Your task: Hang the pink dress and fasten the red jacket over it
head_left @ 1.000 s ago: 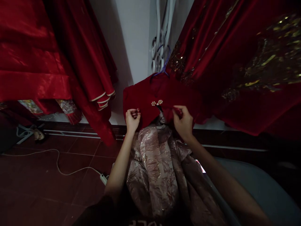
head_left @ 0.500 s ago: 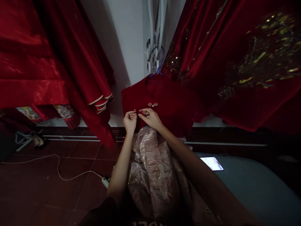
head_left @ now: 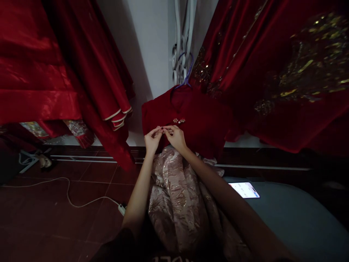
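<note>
Pink brocade skirt (head_left: 177, 203) draping nearest, under both forearms; lit phone (head_left: 244, 189) lying on grey seat (head_left: 294, 218) to right.

Left hand (head_left: 152, 140) and right hand (head_left: 175, 136) meeting at lower front edge of red velvet top (head_left: 201, 120), fingertips of each grip pinching narrow on small beaded clasp (head_left: 161, 128).

Judging progress: upper pearl clasp (head_left: 179, 120) sitting closed just above; lower one being worked, apparently not yet joined.

Top hanging on blue hanger (head_left: 185, 71) against white wall (head_left: 149, 54), red gowns (head_left: 272, 72) on either side.

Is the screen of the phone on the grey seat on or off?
On. The phone lies face up on the grey seat, its screen glowing white.
</note>
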A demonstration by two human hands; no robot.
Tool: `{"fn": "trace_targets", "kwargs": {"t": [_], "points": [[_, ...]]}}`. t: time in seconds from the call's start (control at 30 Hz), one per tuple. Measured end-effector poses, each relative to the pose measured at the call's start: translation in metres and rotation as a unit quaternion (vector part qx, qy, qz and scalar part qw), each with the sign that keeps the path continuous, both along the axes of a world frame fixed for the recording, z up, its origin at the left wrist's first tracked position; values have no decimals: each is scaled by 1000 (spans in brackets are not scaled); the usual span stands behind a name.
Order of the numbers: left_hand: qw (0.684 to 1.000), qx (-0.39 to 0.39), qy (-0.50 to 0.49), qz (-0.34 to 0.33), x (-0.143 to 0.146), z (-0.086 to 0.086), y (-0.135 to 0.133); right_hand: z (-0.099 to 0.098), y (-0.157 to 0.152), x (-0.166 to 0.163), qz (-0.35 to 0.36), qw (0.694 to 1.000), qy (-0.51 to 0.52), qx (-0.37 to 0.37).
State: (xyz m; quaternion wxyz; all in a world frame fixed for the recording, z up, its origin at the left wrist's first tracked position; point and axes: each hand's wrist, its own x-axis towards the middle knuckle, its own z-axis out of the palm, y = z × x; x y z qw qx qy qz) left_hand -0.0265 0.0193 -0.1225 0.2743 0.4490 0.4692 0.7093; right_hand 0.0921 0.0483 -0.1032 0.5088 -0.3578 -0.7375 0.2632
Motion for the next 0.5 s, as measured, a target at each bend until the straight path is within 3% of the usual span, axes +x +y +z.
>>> {"fn": "trace_targets", "kwargs": {"t": [0.27, 0.5], "points": [[999, -15, 49, 5, -5, -2, 1, 3, -6, 2, 23, 999, 21, -5], [991, -38, 127, -2, -11, 7, -4, 3, -4, 1, 4, 1000, 14, -7]]}}
